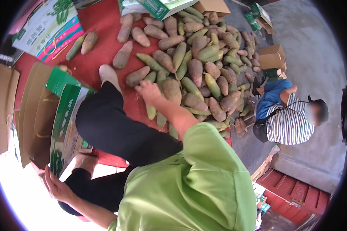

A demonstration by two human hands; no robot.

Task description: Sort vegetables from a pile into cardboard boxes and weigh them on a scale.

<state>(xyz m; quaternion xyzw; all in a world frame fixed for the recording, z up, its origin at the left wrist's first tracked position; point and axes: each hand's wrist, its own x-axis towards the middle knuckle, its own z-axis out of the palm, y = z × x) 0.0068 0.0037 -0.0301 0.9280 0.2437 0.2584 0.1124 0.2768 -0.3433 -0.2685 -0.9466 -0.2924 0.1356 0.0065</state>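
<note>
Nearest my camera is the wearer's lime-green shirt point(189, 188), with dark trousers point(119, 129) beyond it. On my feed the right hand point(148, 91) reaches over the near-left edge of a heap of green and pinkish-brown root vegetables point(195, 71), fingers spread and slightly bent, close by a pinkish root point(138, 76); I cannot tell whether it has hold of anything. The left hand point(58, 189) is loosely open, with nothing visible in it, fingertips at the lower end of an open green-and-white carton point(70, 119). The heap lies partly on red matting point(100, 46). Past its right side I see a person in a striped top point(291, 121), near a brown cardboard box point(272, 57).
</note>
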